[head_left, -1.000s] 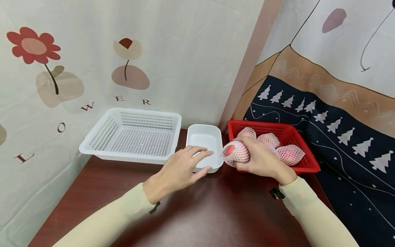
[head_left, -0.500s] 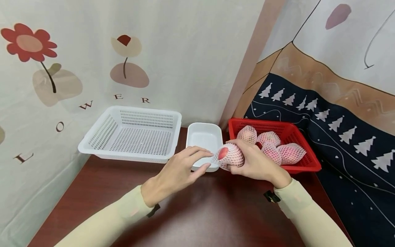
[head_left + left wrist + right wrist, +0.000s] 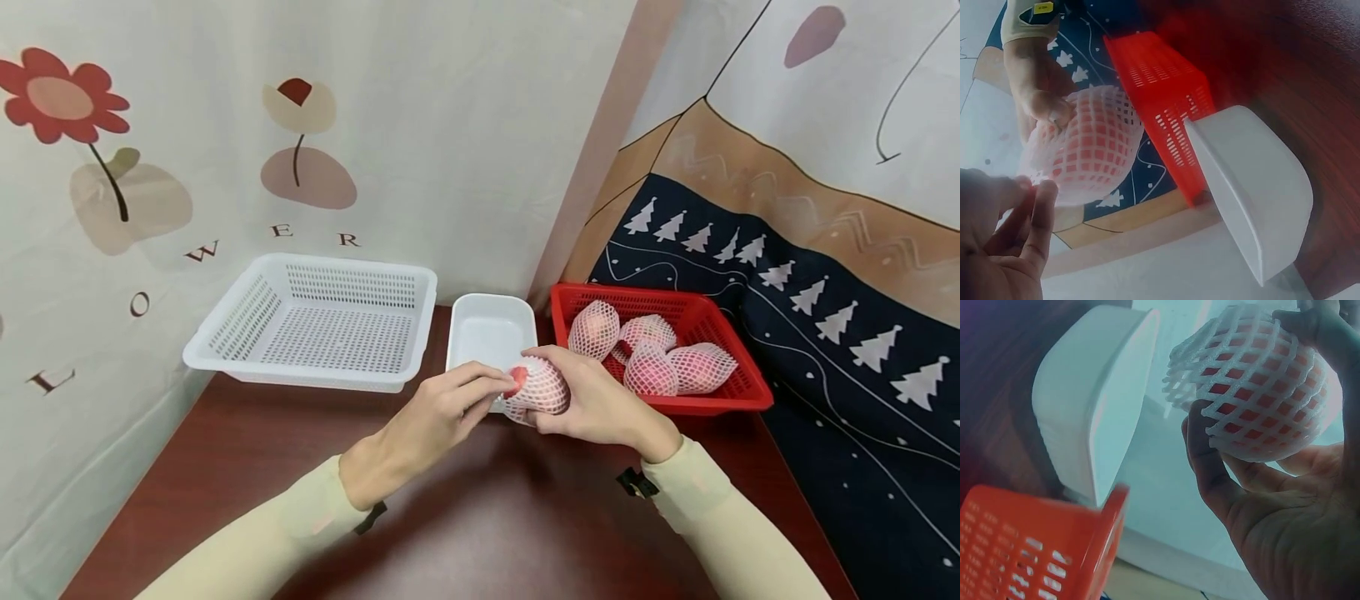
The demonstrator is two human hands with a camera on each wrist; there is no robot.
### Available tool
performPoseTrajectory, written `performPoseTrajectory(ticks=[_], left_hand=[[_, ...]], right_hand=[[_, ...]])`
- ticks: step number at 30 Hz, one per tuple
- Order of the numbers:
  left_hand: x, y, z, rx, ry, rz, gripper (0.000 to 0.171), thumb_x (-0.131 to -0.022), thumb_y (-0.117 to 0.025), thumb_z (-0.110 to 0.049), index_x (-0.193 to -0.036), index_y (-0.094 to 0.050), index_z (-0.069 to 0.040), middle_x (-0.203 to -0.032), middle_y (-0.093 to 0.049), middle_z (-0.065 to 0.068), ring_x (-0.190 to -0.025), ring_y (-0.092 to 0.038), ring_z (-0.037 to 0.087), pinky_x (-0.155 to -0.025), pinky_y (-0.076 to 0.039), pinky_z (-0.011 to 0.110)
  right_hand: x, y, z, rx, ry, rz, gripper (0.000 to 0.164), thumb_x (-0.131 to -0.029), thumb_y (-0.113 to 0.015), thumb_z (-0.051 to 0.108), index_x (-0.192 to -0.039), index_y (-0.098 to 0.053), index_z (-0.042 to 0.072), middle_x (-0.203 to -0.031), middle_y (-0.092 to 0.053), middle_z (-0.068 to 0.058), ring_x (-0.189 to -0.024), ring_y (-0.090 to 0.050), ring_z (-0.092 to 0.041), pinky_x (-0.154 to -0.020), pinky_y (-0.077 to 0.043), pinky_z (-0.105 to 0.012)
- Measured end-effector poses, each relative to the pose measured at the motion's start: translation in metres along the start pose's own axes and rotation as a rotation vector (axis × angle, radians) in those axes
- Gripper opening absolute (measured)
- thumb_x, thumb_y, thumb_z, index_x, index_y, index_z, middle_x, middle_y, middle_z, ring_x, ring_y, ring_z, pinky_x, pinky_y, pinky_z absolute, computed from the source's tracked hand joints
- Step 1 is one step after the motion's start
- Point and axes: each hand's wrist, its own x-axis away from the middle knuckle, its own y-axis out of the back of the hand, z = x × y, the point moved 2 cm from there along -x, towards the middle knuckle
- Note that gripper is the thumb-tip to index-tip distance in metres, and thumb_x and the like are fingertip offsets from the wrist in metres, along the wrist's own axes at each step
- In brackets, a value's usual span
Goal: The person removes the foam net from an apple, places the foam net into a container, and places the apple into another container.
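Note:
My right hand (image 3: 603, 408) grips a round red fruit in a white foam net (image 3: 546, 387), held up in front of the small white tray (image 3: 487, 321). A bare red patch of the fruit shows at the net's left opening. There, my left hand (image 3: 427, 417) pinches the end of the foam net (image 3: 1094, 147) between thumb and fingertips. In the right wrist view, the fingers and thumb of my right hand wrap round the netted fruit (image 3: 1260, 394).
A red perforated basket (image 3: 712, 407) on the right holds several more netted fruits (image 3: 651, 369). A large white perforated basket (image 3: 318, 379) stands on the left. All stand along the back of the brown table (image 3: 480, 533), before a printed curtain (image 3: 465, 150).
My right hand has carried the netted fruit left, away from the red basket to in front of the white tray. My left hand's spread fingers have closed on the net's end.

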Motion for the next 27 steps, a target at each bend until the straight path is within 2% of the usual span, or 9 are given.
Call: performPoseTrajectory(ticks=[3, 7, 11, 14, 20, 24, 27], left_hand=[[0.0, 0.001, 0.001, -0.007, -0.006, -0.003, 0.042, -0.089, -0.09, 0.018, -0.126, -0.085, -0.001, -0.123, -0.085, 0.009, -0.113, -0.086, 0.021, -0.105, -0.067, 0.026], [0.002, 0.003, 0.003, -0.02, 0.008, 0.021, 0.039, -0.092, -0.091, 0.012, -0.128, -0.085, -0.002, -0.129, -0.084, 0.009, -0.118, -0.085, 0.022, -0.107, -0.066, 0.027], [0.006, 0.007, 0.007, -0.024, 0.044, 0.072, 0.037, -0.095, -0.092, 0.005, -0.13, -0.084, -0.005, -0.136, -0.082, 0.009, -0.124, -0.083, 0.022, -0.109, -0.066, 0.027], [0.009, 0.011, 0.009, -0.028, 0.057, 0.121, 0.043, -0.094, -0.093, 0.004, -0.134, -0.083, -0.006, -0.141, -0.08, 0.009, -0.129, -0.081, 0.024, -0.109, -0.066, 0.029], [0.012, 0.017, 0.013, -0.056, 0.035, 0.209, 0.056, -0.091, -0.098, 0.0, -0.143, -0.079, -0.007, -0.151, -0.076, 0.01, -0.134, -0.078, 0.024, -0.106, -0.067, 0.03], [0.015, 0.018, 0.014, -0.058, 0.027, 0.231, 0.062, -0.089, -0.1, -0.002, -0.146, -0.076, -0.008, -0.153, -0.074, 0.011, -0.134, -0.077, 0.024, -0.103, -0.067, 0.027], [0.017, 0.019, 0.015, -0.054, -0.005, 0.223, 0.069, -0.086, -0.103, -0.003, -0.148, -0.074, -0.006, -0.152, -0.072, 0.013, -0.133, -0.077, 0.025, -0.102, -0.067, 0.026]], right_hand=[[-0.002, -0.003, 0.004, -0.007, 0.007, 0.0, 0.08, -0.086, -0.095, 0.037, -0.158, -0.064, 0.017, -0.146, -0.076, -0.001, -0.118, -0.077, -0.015, -0.099, -0.07, -0.037], [-0.004, -0.006, 0.008, -0.015, 0.005, 0.004, 0.081, -0.087, -0.094, 0.038, -0.16, -0.063, 0.019, -0.144, -0.077, 0.0, -0.115, -0.078, -0.014, -0.098, -0.07, -0.036], [-0.005, -0.008, 0.01, -0.03, -0.005, 0.017, 0.082, -0.089, -0.094, 0.042, -0.162, -0.061, 0.023, -0.139, -0.079, 0.001, -0.109, -0.078, -0.011, -0.095, -0.07, -0.033], [-0.005, -0.009, 0.01, -0.056, -0.012, 0.031, 0.083, -0.089, -0.094, 0.042, -0.163, -0.06, 0.022, -0.136, -0.079, 0.001, -0.106, -0.078, -0.01, -0.092, -0.069, -0.03], [-0.005, -0.011, 0.009, -0.123, -0.029, 0.056, 0.084, -0.091, -0.094, 0.039, -0.164, -0.057, 0.023, -0.132, -0.08, 0.001, -0.101, -0.078, -0.008, -0.086, -0.069, -0.027], [-0.005, -0.012, 0.01, -0.183, -0.04, 0.081, 0.081, -0.092, -0.094, 0.041, -0.163, -0.057, 0.03, -0.13, -0.08, 0.004, -0.1, -0.078, -0.009, -0.085, -0.07, -0.03], [-0.005, -0.012, 0.013, -0.253, -0.044, 0.112, 0.082, -0.093, -0.095, 0.041, -0.164, -0.055, 0.032, -0.131, -0.081, 0.005, -0.1, -0.079, -0.011, -0.085, -0.071, -0.033]])
